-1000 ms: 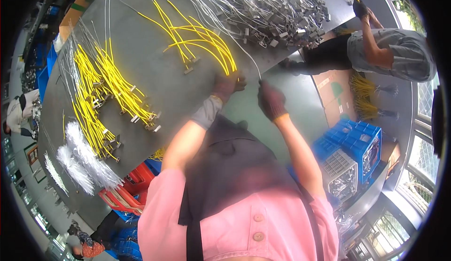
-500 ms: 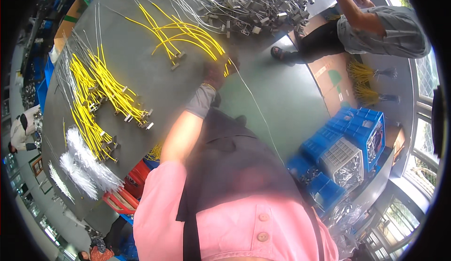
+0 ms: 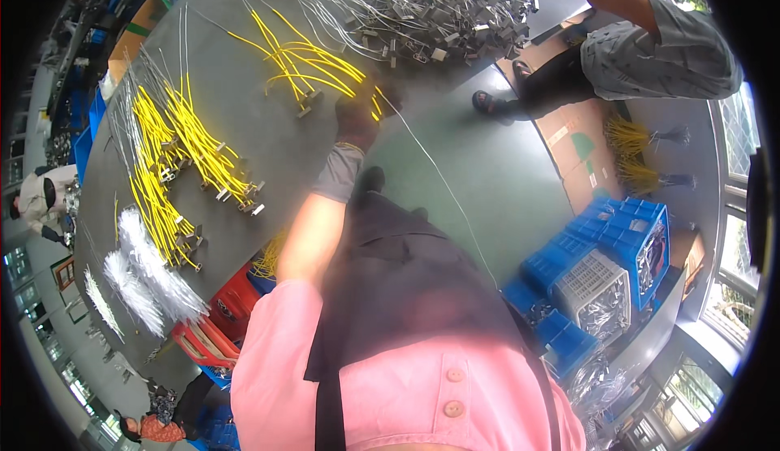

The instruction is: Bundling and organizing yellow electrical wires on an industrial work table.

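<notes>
My left hand (image 3: 357,120), in a dark glove with a grey cuff, is closed at the table's near edge around the ends of several yellow-sleeved cables (image 3: 318,59). The sleeves fan away to the left over the table, and short yellow ends poke out beyond the fingers. A thin pale wire (image 3: 443,170) runs from that hand down to the right, toward my apron's side. Beside the hand, small metal clips (image 3: 307,103) sit at the ends of other yellow sleeves. My right hand is not visible.
Yellow cable bundles (image 3: 166,176) and clear plastic strips (image 3: 150,276) lie on the dark table (image 3: 244,118). A heap of metal-clipped wires (image 3: 455,16) covers its far side. Blue crates (image 3: 621,232) stand at right. Another person (image 3: 650,53) stands at far right.
My left hand has shifted slightly left and toward me, drawing the yellow sleeves along. The other person's arm and legs have moved a little.
</notes>
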A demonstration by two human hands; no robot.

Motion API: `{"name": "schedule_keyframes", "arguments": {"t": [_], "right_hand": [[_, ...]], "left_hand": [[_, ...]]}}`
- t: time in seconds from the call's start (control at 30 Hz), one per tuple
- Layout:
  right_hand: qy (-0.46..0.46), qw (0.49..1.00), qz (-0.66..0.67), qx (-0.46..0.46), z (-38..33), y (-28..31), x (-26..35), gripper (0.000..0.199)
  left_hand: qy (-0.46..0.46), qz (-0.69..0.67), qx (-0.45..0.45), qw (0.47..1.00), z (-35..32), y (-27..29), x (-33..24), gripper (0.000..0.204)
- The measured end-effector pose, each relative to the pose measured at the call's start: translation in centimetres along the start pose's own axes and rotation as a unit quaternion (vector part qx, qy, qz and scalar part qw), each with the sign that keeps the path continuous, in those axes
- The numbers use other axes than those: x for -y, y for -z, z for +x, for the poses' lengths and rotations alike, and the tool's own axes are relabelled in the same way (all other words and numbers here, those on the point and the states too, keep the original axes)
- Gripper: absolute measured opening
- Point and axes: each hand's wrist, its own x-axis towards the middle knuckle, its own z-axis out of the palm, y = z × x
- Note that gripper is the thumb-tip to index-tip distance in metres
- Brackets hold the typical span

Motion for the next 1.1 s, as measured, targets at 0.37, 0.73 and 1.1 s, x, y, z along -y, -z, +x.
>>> {"name": "schedule_keyframes", "arguments": {"t": [0.37,0.73,1.1], "right_hand": [[0.186,0.932,0.278,-0.138,8.5,23.9,23.7,0.03],[0.149,0.93,0.324,-0.086,8.3,32.6,35.6,0.032],[0.183,0.846,0.497,-0.065,11.2,35.9,41.7,0.052]], "left_hand": [[0.315,-0.183,0.091,0.927,-9.0,-5.1,-4.7,0.033],[0.175,-0.095,-0.054,0.979,-5.6,-0.2,-6.7,0.032],[0.111,-0.028,-0.046,0.992,1.4,8.2,-6.3,0.031]]}}
